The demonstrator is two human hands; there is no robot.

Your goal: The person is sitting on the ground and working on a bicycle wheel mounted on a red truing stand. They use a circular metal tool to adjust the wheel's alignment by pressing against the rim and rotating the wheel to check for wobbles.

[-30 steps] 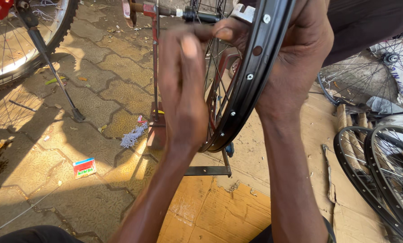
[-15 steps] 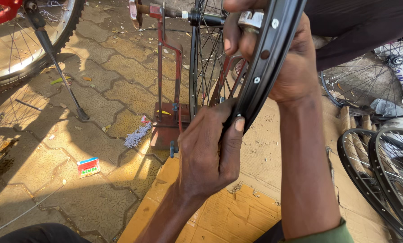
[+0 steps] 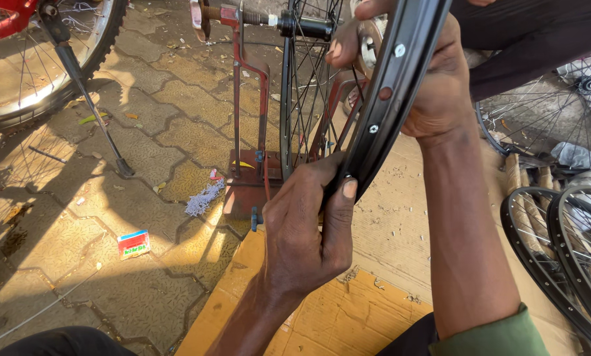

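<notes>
Your left hand (image 3: pixel 305 227) pinches the lower edge of the black rim (image 3: pixel 391 99), held upright over the cardboard (image 3: pixel 348 316); your right hand (image 3: pixel 434 86) clasps it higher, apparently fingering a spoke.

Single head-worn view, looking steeply down and slightly forward from close above the left hand (image 3: pixel 305 231) and right hand (image 3: pixel 434 86) on the black rim (image 3: pixel 391 99), with paving stones (image 3: pixel 144 132) left and cardboard (image 3: pixel 348 316) below
</notes>
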